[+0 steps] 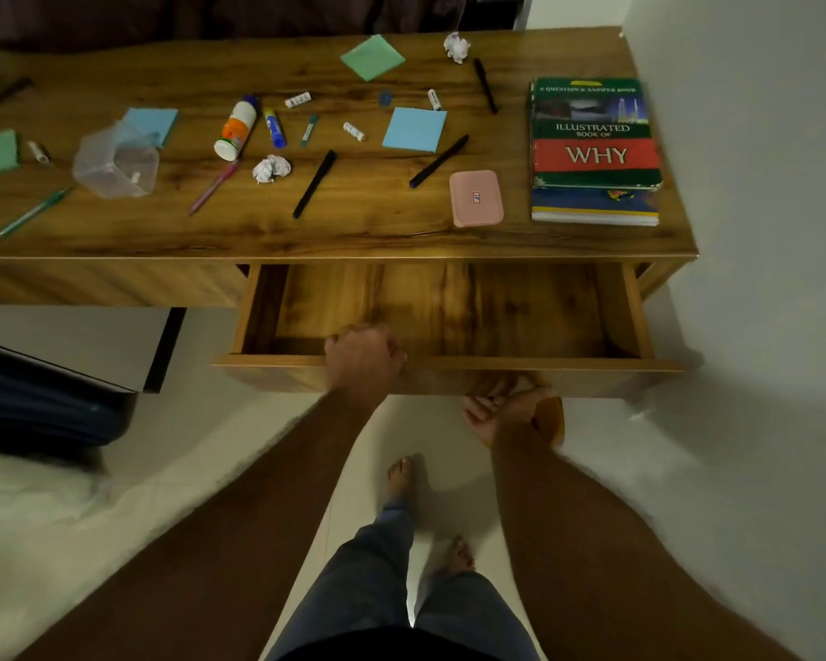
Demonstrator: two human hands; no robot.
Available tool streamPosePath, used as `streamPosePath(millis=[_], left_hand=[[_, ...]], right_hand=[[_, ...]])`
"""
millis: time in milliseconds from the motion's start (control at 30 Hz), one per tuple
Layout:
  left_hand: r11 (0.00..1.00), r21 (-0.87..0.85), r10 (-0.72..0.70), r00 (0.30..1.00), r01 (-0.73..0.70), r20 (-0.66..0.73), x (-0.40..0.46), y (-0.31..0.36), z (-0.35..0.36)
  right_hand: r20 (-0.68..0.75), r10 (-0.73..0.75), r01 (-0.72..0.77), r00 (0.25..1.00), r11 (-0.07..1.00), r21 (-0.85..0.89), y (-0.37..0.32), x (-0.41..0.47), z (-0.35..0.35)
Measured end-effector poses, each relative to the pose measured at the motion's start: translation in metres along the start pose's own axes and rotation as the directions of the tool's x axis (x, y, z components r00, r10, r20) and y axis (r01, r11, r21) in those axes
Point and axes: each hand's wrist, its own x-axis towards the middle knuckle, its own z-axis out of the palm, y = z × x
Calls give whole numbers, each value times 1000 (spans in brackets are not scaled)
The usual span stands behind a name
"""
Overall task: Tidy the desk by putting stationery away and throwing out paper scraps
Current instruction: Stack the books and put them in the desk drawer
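My left hand (pixel 363 360) curls over the empty drawer (pixel 449 317) front, right hand (pixel 497 410) loosely open beneath it; beyond my fingers, pens (pixel 314 184) and paper scraps (pixel 271 168) all remain on the desk (pixel 377 231).

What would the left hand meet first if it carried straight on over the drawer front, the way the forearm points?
Probably only the bare wooden floor of the open drawer: the left hand rests on its front edge, and nothing shows inside. Further on comes the desk's front edge; depth is unclear.

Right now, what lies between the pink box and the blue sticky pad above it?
A black pen lies aslant between the pink box and the blue pad, seen in the head view.
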Motion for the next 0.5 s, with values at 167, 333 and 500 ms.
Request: streamPosePath(millis=[167, 333, 500], left_hand=[[991, -95, 112, 982, -98, 154, -19, 7, 6], [993, -116, 32, 974, -6, 225, -26, 10, 4], [996, -71, -17, 918, 50, 396, -13, 11, -2]], right_hand=[[-60, -203, 141, 977, 837, -528, -6, -25, -24], [-188, -695, 476, 694, 639, -604, -22, -57, -35], [202, -847, 650, 492, 203, -732, -42, -88, -25]])
